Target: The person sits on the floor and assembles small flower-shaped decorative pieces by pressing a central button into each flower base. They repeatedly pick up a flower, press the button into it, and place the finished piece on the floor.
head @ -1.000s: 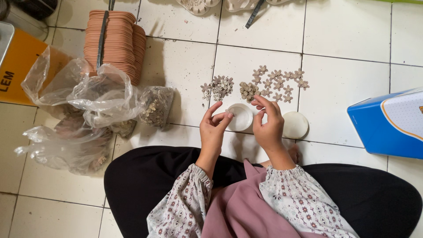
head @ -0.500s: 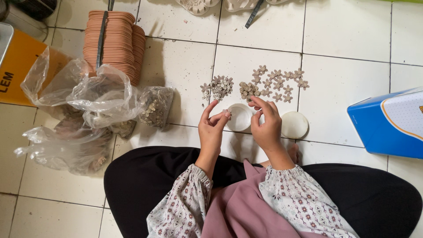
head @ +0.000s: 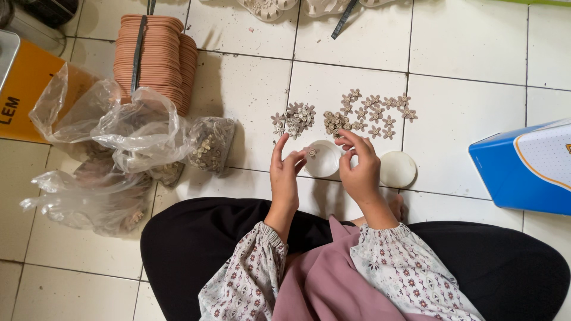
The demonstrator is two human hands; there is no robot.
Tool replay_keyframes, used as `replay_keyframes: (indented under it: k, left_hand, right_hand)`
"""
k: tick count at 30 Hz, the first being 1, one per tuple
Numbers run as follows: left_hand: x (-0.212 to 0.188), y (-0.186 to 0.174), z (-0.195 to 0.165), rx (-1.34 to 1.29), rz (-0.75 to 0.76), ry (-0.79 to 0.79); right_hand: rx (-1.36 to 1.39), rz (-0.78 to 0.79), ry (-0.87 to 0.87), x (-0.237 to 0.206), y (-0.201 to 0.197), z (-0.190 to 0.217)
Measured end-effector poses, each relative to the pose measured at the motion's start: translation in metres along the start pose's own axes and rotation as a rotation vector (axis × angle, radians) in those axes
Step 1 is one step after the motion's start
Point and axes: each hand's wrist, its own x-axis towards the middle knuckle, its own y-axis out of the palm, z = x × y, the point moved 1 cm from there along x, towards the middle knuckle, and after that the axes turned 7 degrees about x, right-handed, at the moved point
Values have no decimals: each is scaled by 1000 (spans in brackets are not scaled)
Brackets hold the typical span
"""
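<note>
Knees in black cloth and patterned sleeves point(head: 250, 279) fill the nearest edge, with a mauve drape between them, and from there both forearms reach out over the white tiled floor point(head: 470, 53). The left hand point(head: 285, 172) is raised with its upper fingers spread apart, while thumb and a fingertip pinch a small flower-shaped piece point(head: 310, 152) at its right side. The right hand point(head: 358, 166) sits just beside it, fingers curled loosely together; whether it grips anything I cannot tell. Between the two hands, partly hidden by them, lies a shallow white dish point(head: 324, 160), the pinched piece hovering right over its rim. Off the right hand's outer side a round white lid point(head: 397, 169) lies flat on the tiles, near but not touching. Just beyond the fingertips — a heap of beige flower pieces point(head: 297, 116) ahead of the left hand, and a looser scatter of the same flowers point(head: 372, 113) ahead of the right. Out past the left hand's outer side slump clear plastic bags point(head: 125, 131), one small one holding more flower pieces point(head: 209, 145). Farther that way stands an orange box point(head: 27, 95), and beyond the bags a strapped stack of terracotta-coloured rings point(head: 154, 53). Well off to the right hand's side — a blue and white carton point(head: 523, 166).
</note>
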Motion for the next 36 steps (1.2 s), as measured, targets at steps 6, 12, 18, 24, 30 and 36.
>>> replay_keyframes:
  k: [6, 12, 18, 24, 30, 36]
  left_hand:
    - [3, -4, 6, 44, 16, 21]
    - [-3, 2, -1, 49, 27, 44]
    - [-5, 4, -4, 120, 35, 11]
    - [-7, 5, -4, 194, 56, 27]
    - [-13, 10, -12, 336, 52, 118]
    - [-16, 10, -18, 637, -19, 193]
  right_hand:
    - [29, 9, 15, 2, 0, -2]
    - [33, 29, 15, 0, 3, -4]
    - [167, 65, 115, -6, 8, -17]
    - [829, 161, 542, -14, 24, -37]
    - [846, 173, 578, -15, 28, -44]
    - [824, 117, 622, -14, 28, -50]
